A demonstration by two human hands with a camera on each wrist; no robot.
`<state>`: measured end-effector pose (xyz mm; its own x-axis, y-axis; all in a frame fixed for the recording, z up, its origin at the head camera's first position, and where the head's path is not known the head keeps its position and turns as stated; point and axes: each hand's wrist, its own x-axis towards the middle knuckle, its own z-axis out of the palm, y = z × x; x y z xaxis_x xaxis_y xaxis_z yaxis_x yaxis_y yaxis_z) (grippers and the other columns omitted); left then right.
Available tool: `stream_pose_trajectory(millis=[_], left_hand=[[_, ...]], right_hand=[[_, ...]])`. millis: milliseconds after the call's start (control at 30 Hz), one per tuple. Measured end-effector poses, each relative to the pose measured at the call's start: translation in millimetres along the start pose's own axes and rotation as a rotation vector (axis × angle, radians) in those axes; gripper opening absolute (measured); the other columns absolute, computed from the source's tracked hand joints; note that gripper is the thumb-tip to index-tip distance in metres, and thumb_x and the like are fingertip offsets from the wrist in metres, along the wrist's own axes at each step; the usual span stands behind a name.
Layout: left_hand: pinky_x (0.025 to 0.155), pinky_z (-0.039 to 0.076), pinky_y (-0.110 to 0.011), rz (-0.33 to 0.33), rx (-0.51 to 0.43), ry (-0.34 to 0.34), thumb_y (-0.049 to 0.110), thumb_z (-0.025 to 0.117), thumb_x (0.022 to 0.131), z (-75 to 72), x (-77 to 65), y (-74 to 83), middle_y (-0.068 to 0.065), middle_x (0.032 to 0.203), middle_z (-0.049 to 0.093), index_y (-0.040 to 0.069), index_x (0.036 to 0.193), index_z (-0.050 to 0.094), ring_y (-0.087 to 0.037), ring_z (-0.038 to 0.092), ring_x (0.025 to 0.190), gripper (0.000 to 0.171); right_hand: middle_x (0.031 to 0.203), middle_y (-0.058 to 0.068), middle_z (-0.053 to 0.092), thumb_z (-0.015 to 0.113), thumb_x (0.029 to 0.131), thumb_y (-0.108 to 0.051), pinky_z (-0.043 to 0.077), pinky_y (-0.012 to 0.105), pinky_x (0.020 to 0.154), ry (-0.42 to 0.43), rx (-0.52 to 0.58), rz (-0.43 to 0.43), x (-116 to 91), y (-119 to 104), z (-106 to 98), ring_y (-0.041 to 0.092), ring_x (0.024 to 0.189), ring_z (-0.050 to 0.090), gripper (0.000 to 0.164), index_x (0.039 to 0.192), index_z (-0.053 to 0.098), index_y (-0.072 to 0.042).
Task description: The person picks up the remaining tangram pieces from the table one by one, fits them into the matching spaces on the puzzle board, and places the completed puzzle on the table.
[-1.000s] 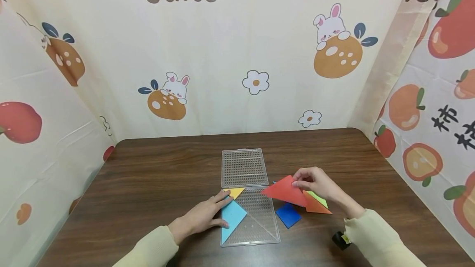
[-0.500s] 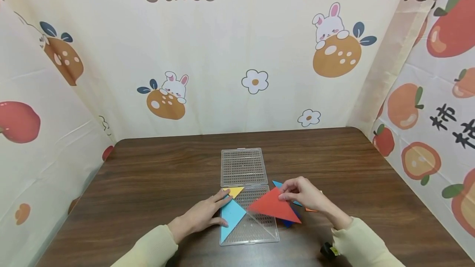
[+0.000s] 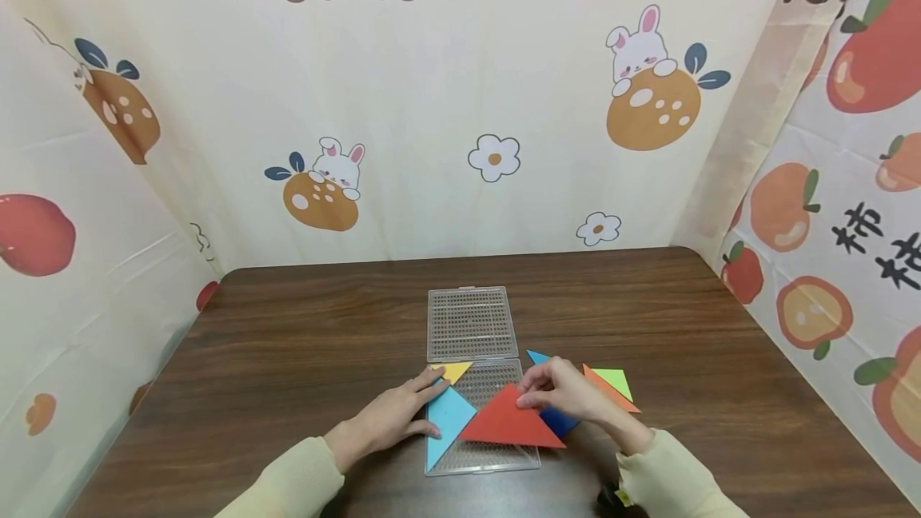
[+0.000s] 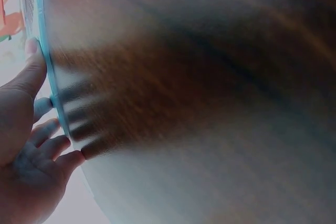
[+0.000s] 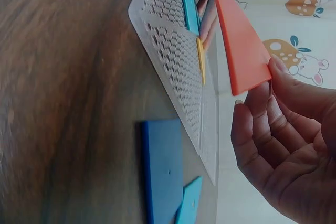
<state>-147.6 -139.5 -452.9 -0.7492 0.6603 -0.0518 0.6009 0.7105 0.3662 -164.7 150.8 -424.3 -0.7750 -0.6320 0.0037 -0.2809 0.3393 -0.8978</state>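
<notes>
My right hand (image 3: 564, 392) pinches a large red triangular tangram piece (image 3: 511, 426) by one corner, between thumb and fingers. In the right wrist view the red triangle (image 5: 242, 51) is tilted and held above the clear plastic case (image 5: 176, 72). My left hand (image 3: 388, 420) rests with fairly straight fingers on a light-blue triangle (image 3: 452, 420) at the left side of the open case. A yellow triangle (image 3: 459, 372) lies in that side's upper corner, partly under the left fingertips. In the left wrist view the thumb (image 4: 32, 69) and fingers lie along the case edge.
Right of the case lie a dark-blue square (image 3: 560, 422), partly covered by the right hand, a smaller blue piece (image 3: 536, 356), an orange triangle (image 3: 610, 390) and a green piece (image 3: 615, 381). The perforated lid half (image 3: 472, 322) lies flat towards the back of the wooden table (image 3: 324, 326).
My right hand has carried the red triangle left and towards me, from beside the case to over it, turning it on the way. The left hand stays in place.
</notes>
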Motion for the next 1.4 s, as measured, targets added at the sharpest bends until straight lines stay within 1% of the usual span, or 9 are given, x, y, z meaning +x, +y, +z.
stream_pose_trajectory(millis=[100, 233, 433, 533, 833, 1067, 1133, 1233, 1400], left_hand=[[0.092, 0.038, -0.04, -0.001, 0.001, -0.001, 0.042, 0.057, 0.08, 0.2, -0.5, -0.3, -0.011, 0.142, 0.027, 0.006, 0.134, 0.038, -0.029, 0.028, 0.127, 0.068], [0.092, 0.038, -0.04, -0.006, -0.005, -0.004, 0.043, 0.057, 0.08, 0.0, -0.7, -1.4, -0.011, 0.142, 0.027, 0.006, 0.135, 0.038, -0.028, 0.028, 0.127, 0.069], [0.092, 0.037, -0.041, -0.022, -0.016, -0.016, 0.046, 0.055, 0.08, -1.3, -0.4, -3.1, -0.009, 0.143, 0.026, 0.008, 0.136, 0.036, -0.028, 0.028, 0.128, 0.07], [0.093, 0.037, -0.041, -0.025, -0.026, -0.018, 0.047, 0.054, 0.08, -1.2, -0.3, -3.4, -0.009, 0.143, 0.026, 0.009, 0.136, 0.036, -0.027, 0.028, 0.128, 0.071], [0.093, 0.037, -0.042, -0.013, -0.038, -0.007, 0.048, 0.053, 0.08, -0.5, -0.2, -1.9, -0.01, 0.143, 0.027, 0.008, 0.135, 0.037, -0.028, 0.027, 0.128, 0.07], [0.093, 0.037, -0.042, -0.018, -0.04, -0.004, 0.047, 0.056, 0.079, -0.8, 0.6, -1.9, -0.01, 0.142, 0.028, 0.008, 0.135, 0.038, -0.028, 0.028, 0.127, 0.07], [0.093, 0.037, -0.042, -0.019, -0.04, -0.005, 0.047, 0.056, 0.079, -0.9, 0.7, -2.0, -0.01, 0.142, 0.028, 0.008, 0.135, 0.038, -0.028, 0.028, 0.127, 0.07], [0.093, 0.037, -0.042, -0.025, -0.046, -0.009, 0.047, 0.055, 0.079, -1.0, 0.8, -2.3, -0.01, 0.142, 0.027, 0.008, 0.135, 0.038, -0.028, 0.028, 0.128, 0.07], [0.092, 0.037, -0.042, -0.032, -0.048, -0.015, 0.047, 0.055, 0.079, -1.1, 0.5, -2.4, -0.009, 0.143, 0.026, 0.009, 0.136, 0.037, -0.028, 0.027, 0.128, 0.07]], right_hand=[[0.069, 0.008, 0.064, 0.065, 0.079, -0.007, 0.051, 0.032, 0.055, -0.016, 0.009, 0.011, 1.9, 0.5, 3.9, 0.009, 0.058, 0.058, 0.009, 0.078, 0.065, 0.001], [0.068, 0.007, 0.064, 0.065, 0.079, -0.007, 0.051, 0.032, 0.055, -0.04, 0.022, 0.032, 6.1, 2.1, 9.4, 0.011, 0.057, 0.058, 0.008, 0.078, 0.065, 0.001], [0.063, -0.001, 0.063, 0.067, 0.078, -0.013, 0.049, 0.03, 0.05, -0.055, -0.052, 0.022, 13.4, 3.4, 18.0, 0.013, 0.052, 0.056, 0.008, 0.075, 0.067, -0.005], [0.064, -0.003, 0.063, 0.067, 0.078, -0.013, 0.05, 0.029, 0.052, -0.065, -0.066, 0.023, 15.4, 4.1, 21.4, 0.01, 0.053, 0.057, 0.007, 0.075, 0.067, -0.007], [0.062, 0.001, 0.062, 0.068, 0.077, -0.012, 0.049, 0.027, 0.049, -0.08, -0.037, 0.044, 18.5, 5.0, 29.6, 0.011, 0.051, 0.055, 0.008, 0.074, 0.067, -0.005], [0.061, 0.008, 0.061, 0.066, 0.077, -0.002, 0.047, 0.027, 0.048, -0.068, -0.091, 0.051, 22.6, 5.1, 36.4, 0.01, 0.05, 0.05, 0.005, 0.073, 0.065, 0.0], [0.06, 0.007, 0.061, 0.067, 0.076, -0.003, 0.047, 0.026, 0.048, -0.061, -0.11, 0.06, 23.0, 5.7, 37.9, 0.009, 0.05, 0.049, 0.005, 0.072, 0.065, -0.001], [0.059, 0.001, 0.06, 0.069, 0.076, -0.008, 0.045, 0.022, 0.048, -0.05, -0.137, 0.062, 22.5, 5.1, 38.6, 0.005, 0.05, 0.049, 0.007, 0.071, 0.065, -0.005], [0.058, -0.005, 0.058, 0.07, 0.075, -0.014, 0.043, 0.019, 0.048, -0.044, -0.166, 0.042, 22.0, 4.4, 39.0, 0.002, 0.05, 0.049, 0.01, 0.069, 0.064, -0.009]])
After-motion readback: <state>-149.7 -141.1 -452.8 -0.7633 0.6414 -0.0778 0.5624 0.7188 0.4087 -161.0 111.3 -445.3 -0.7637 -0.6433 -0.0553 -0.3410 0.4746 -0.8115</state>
